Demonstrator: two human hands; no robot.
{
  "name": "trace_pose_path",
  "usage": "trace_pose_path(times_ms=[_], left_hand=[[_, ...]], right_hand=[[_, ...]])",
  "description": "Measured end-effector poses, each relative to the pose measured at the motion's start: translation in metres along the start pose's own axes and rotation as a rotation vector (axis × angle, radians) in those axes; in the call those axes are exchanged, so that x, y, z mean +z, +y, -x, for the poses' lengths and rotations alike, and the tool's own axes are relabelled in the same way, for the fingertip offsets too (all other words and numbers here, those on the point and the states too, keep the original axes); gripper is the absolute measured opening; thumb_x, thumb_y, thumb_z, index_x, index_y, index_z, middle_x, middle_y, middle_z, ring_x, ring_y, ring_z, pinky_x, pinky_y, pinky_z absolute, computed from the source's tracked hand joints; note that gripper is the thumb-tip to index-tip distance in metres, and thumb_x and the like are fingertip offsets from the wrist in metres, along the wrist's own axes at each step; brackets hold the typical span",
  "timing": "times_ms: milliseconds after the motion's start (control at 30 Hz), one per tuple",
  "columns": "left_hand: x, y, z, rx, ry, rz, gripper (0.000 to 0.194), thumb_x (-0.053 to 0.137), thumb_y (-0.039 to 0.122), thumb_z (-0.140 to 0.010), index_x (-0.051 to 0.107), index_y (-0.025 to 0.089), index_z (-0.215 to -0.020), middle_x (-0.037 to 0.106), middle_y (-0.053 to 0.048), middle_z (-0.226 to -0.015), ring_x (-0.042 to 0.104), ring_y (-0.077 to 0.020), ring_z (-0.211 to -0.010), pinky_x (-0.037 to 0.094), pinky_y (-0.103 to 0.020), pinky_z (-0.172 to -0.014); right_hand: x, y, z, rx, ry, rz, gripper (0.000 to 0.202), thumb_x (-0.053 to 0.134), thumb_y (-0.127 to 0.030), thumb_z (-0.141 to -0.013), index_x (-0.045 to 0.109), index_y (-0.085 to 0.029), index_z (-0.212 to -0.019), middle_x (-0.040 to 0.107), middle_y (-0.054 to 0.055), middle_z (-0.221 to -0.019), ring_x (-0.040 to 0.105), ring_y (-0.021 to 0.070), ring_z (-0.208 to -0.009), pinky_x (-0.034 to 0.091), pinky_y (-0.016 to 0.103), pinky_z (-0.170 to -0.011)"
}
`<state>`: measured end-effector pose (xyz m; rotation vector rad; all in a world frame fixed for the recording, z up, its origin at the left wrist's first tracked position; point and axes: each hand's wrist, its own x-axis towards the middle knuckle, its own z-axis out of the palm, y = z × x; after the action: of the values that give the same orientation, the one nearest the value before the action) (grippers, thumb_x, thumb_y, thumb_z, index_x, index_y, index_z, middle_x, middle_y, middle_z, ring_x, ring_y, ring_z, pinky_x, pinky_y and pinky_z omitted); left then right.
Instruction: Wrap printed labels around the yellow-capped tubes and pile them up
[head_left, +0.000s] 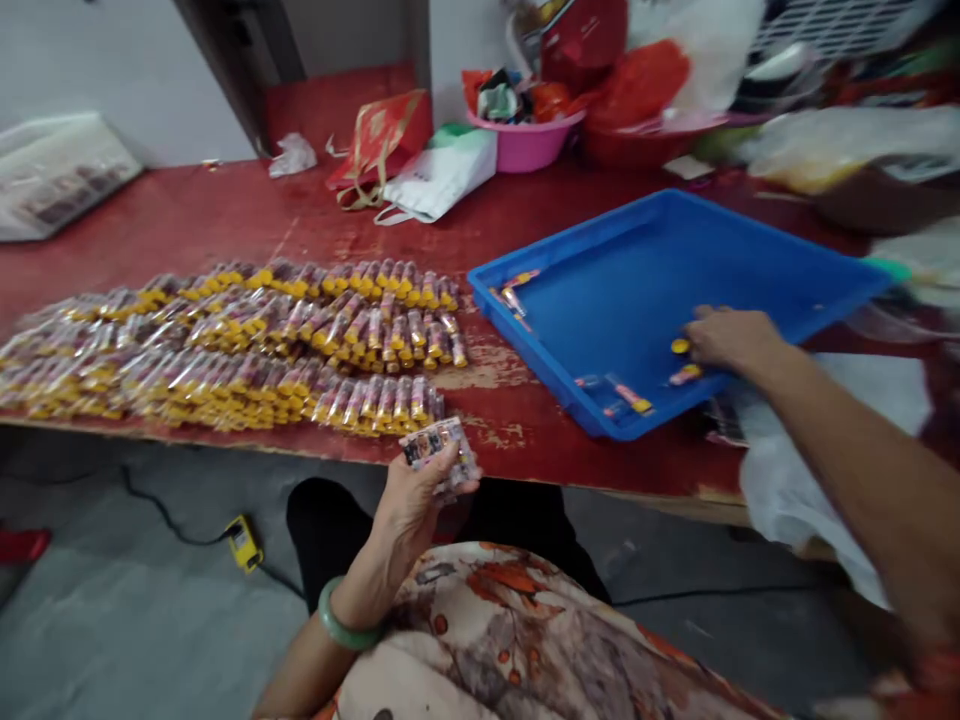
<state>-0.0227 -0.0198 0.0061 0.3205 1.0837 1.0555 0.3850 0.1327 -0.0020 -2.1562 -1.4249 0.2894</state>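
In my left hand (420, 490), a small stack of clear printed plastic packets (444, 452) is pinched between thumb and fingers, just off the table's front edge. My right hand (731, 338) reaches into the blue tray (536, 355), its fingers curled down and slightly blurred. At those fingertips shows the round yellow end of a small tube (680, 346), apparently gripped. Close beneath lies another yellow-capped tube (685, 374). More small tubes (628, 393) lie along the tray's near corner and left corner (517, 292).
Long stacked rows of wrapped, yellow-ended tubes (247, 375) cover the red table's left side. Behind are a red gift bag (386, 140), a white bag (442, 175) and a pink basin (525, 145). White plastic (795, 490) hangs over the edge under my right arm.
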Motion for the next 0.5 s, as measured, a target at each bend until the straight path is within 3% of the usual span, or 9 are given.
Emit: trace_pose_path(times_ms=[67,133,200,233,300,333,400,500], left_hand=[[-0.002,-0.001,0.0,0.003,0.027,0.016,0.042,0.087,0.028,-0.055,0.066,0.013,-0.088,0.07,-0.003,-0.074,0.067,-0.0161,-0.059,0.057,-0.023,-0.05],[-0.004,-0.003,-0.001,0.004,0.07,0.028,0.042,0.087,0.026,-0.055,0.067,0.013,-0.089,0.07,-0.003,-0.075,0.066,-0.0149,-0.059,0.056,-0.023,-0.049],[-0.004,-0.005,-0.003,0.005,0.1,0.036,0.042,0.088,0.025,-0.052,0.067,0.013,-0.086,0.068,-0.002,-0.073,0.064,-0.0139,-0.059,0.055,-0.022,-0.048],[-0.004,-0.006,-0.003,0.008,0.106,0.037,0.042,0.088,0.025,-0.051,0.068,0.013,-0.085,0.068,-0.002,-0.072,0.063,-0.0132,-0.058,0.054,-0.022,-0.048],[-0.004,-0.007,-0.004,0.018,0.099,0.038,0.04,0.088,0.025,-0.051,0.068,0.013,-0.083,0.066,-0.001,-0.072,0.061,-0.0115,-0.057,0.054,-0.021,-0.048],[-0.004,-0.007,-0.004,0.022,0.095,0.038,0.039,0.088,0.026,-0.052,0.068,0.013,-0.083,0.066,-0.001,-0.072,0.061,-0.0111,-0.057,0.054,-0.021,-0.048],[-0.005,-0.007,-0.004,0.024,0.088,0.039,0.037,0.087,0.026,-0.055,0.068,0.014,-0.084,0.066,-0.001,-0.076,0.061,-0.0111,-0.06,0.054,-0.022,-0.05],[-0.008,-0.007,-0.002,0.014,0.095,0.048,0.036,0.087,0.026,-0.055,0.068,0.013,-0.082,0.067,-0.002,-0.077,0.061,-0.0114,-0.061,0.054,-0.021,-0.05]], right_hand=[[-0.001,0.001,0.0,-0.031,-0.105,0.104,0.03,0.068,-0.009,-0.074,0.054,-0.007,-0.048,0.061,0.006,-0.075,0.058,0.0127,-0.08,0.029,0.034,-0.066],[-0.001,-0.008,0.017,-0.077,-0.068,0.161,0.018,0.073,-0.007,-0.067,0.059,-0.008,-0.055,0.063,0.01,-0.082,0.057,0.0162,-0.087,0.026,0.037,-0.066],[0.002,-0.029,0.056,-0.134,0.037,0.022,0.012,0.073,-0.008,-0.066,0.064,-0.011,-0.072,0.064,0.009,-0.083,0.058,0.018,-0.087,0.03,0.036,-0.069],[0.005,-0.043,0.082,-0.158,0.048,-0.196,0.015,0.073,-0.008,-0.066,0.064,-0.013,-0.078,0.064,0.008,-0.081,0.059,0.0174,-0.082,0.034,0.035,-0.069],[0.015,-0.073,0.138,-0.26,-0.216,-0.704,0.017,0.069,-0.02,-0.073,0.063,-0.017,-0.089,0.064,0.006,-0.087,0.059,0.0177,-0.08,0.041,0.032,-0.07],[0.022,-0.088,0.164,-0.289,-0.357,-0.839,0.016,0.067,-0.024,-0.074,0.063,-0.018,-0.088,0.064,0.005,-0.085,0.058,0.0169,-0.075,0.042,0.031,-0.068],[0.04,-0.115,0.206,-0.236,-0.611,-0.965,0.013,0.066,-0.027,-0.073,0.061,-0.018,-0.082,0.062,0.002,-0.078,0.053,0.014,-0.066,0.041,0.026,-0.059],[0.07,-0.142,0.238,-0.099,-0.755,-1.062,0.019,0.068,-0.031,-0.068,0.06,-0.017,-0.079,0.061,0.001,-0.075,0.05,0.0127,-0.064,0.038,0.024,-0.055]])
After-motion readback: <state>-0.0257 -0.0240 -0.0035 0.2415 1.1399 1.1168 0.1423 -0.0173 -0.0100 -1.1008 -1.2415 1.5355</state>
